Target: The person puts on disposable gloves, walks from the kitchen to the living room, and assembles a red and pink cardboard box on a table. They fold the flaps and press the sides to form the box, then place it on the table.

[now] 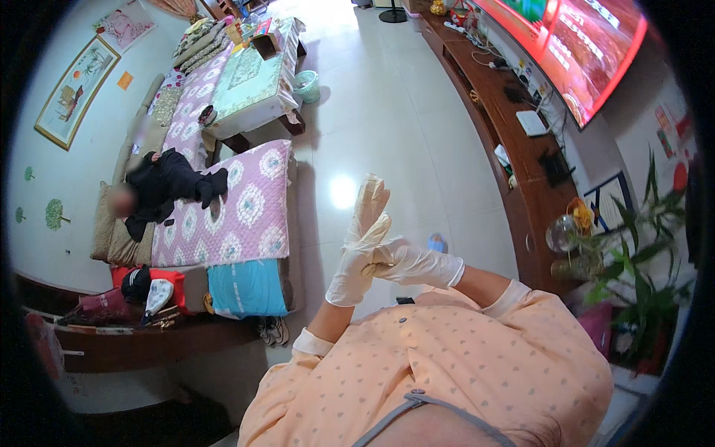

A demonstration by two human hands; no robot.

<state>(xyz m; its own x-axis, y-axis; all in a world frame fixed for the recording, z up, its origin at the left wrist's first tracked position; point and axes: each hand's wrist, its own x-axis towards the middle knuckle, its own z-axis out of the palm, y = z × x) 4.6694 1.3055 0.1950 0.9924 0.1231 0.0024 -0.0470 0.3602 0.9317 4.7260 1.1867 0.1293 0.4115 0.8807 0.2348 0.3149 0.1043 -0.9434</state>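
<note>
Both of my hands wear thin, cream-white gloves and meet in front of my chest. My left hand point(364, 227) points away from me, its fingers stretched out and lying close together. From the right, my right hand point(423, 264) reaches across, its fingers closed on the left glove point(348, 281) around the base of the thumb and palm. Some of the right fingertips are hidden against the left hand. The glove cuffs end at the wrists, below peach sleeves with pale cuffs.
A person in dark clothes point(175, 179) reclines on a sofa with a pink flowered cover point(257, 197). Beyond stand a cloth-covered table point(249, 93) and a waste basket point(306, 87). A long wooden TV cabinet point(532, 216) and a leafy plant point(637, 257) line the right side.
</note>
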